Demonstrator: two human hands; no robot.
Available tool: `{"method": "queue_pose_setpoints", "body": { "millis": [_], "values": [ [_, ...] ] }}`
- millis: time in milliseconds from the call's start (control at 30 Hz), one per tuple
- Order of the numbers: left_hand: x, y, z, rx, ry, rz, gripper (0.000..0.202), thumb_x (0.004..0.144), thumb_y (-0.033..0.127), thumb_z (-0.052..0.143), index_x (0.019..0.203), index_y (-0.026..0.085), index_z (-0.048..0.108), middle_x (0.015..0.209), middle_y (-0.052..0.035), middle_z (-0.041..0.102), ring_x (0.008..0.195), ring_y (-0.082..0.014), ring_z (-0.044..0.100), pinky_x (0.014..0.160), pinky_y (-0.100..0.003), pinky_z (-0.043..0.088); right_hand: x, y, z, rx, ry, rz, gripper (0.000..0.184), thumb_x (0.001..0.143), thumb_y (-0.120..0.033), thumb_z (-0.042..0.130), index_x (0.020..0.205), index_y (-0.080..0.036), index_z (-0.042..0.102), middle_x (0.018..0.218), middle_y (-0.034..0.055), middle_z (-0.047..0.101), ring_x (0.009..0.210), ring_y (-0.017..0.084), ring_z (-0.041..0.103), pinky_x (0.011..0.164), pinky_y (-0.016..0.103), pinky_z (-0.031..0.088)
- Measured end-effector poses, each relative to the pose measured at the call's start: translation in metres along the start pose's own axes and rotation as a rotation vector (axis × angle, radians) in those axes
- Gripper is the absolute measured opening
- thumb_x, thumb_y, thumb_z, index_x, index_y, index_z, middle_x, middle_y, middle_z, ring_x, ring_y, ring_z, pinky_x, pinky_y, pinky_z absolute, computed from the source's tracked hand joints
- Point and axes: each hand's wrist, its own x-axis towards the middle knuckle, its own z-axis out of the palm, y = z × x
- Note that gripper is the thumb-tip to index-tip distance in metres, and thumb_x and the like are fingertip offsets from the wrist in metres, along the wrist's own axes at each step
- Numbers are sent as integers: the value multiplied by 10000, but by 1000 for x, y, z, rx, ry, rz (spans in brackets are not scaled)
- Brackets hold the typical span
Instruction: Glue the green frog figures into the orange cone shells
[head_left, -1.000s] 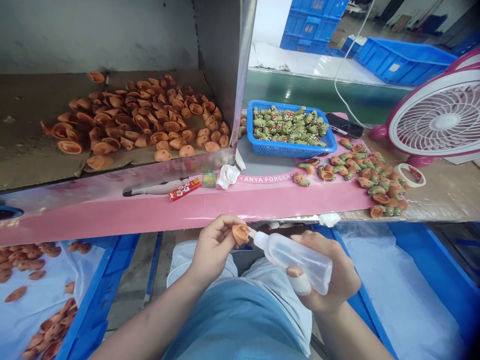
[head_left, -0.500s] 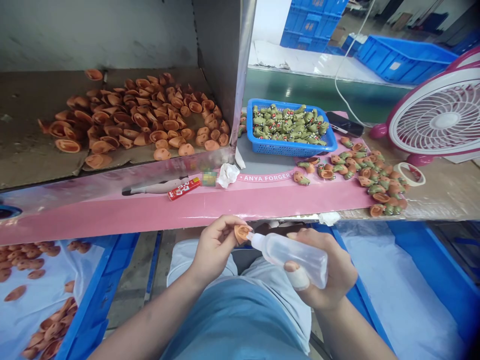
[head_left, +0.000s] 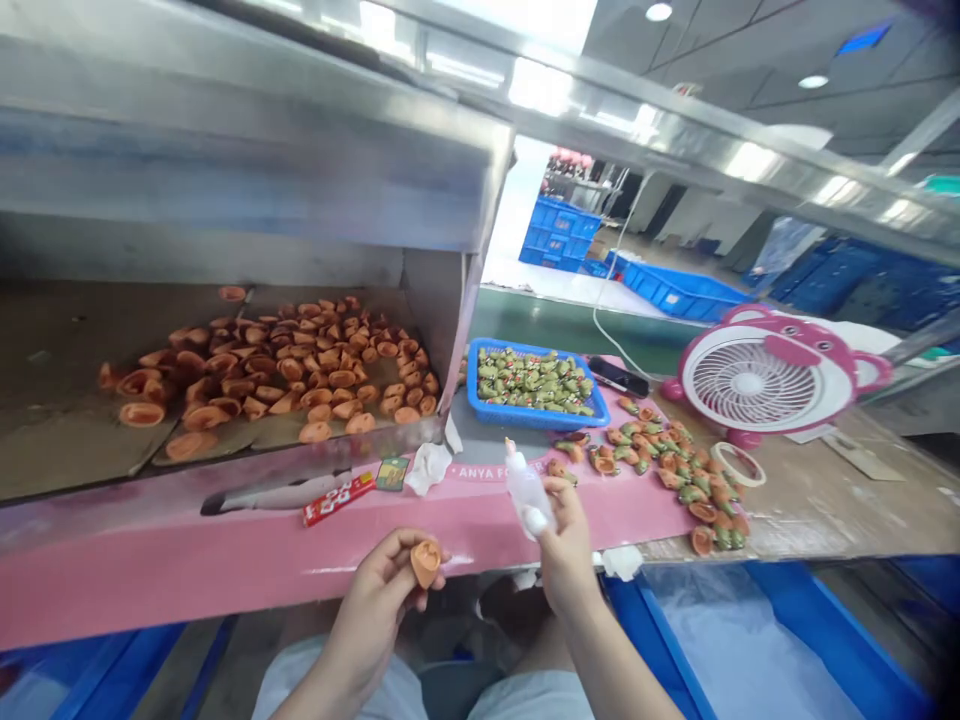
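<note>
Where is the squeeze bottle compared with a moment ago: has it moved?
Yes. The plastic squeeze bottle has risen: it sat below the front edge of the pink board, and now stands upright in front of that board, held in the right hand.

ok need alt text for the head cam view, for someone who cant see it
A person's left hand holds a hollow orange moulded piece while the right hand holds up a clear plastic squeeze bottle. Beyond them, more orange pieces lie on a shelf, and a blue basket of green figures sits near a pink fan.
</note>
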Motion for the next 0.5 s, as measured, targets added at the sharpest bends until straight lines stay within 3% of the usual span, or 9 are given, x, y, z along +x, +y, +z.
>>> {"method": "queue_pose_setpoints", "body": {
  "millis": [167,300,400,500],
  "values": [
    [4,-6,-3,8,39,11,164,576,252,645,709,172,591,642,-16,626,501,-111,505,423,-196,332,40,21,29,-125,-117,-72,335,680,-203,537,1000,-188,438,908,44,585,810,170,562,690,286,450],
    [6,-8,-8,34,53,14,180,563,255,648,717,179,595,605,-4,613,502,-118,499,421,-194,333,53,38,38,-274,-185,-107,311,666,-159,522,970,-201,476,935,28,580,844,174,549,751,305,435],
    [7,-7,-11,30,74,-7,182,559,255,654,713,179,594,612,-11,622,492,-124,502,416,-198,335,54,37,33,-388,-260,-124,370,673,-144,511,1035,-201,459,956,31,580,846,170,555,748,302,441],
    [7,-7,-19,6,84,-11,186,559,275,676,697,180,596,616,-15,630,480,-120,498,410,-192,336,62,21,12,-515,-355,-165,520,613,-112,573,1107,-207,438,1032,35,567,890,169,552,776,290,440]
  ]
}}
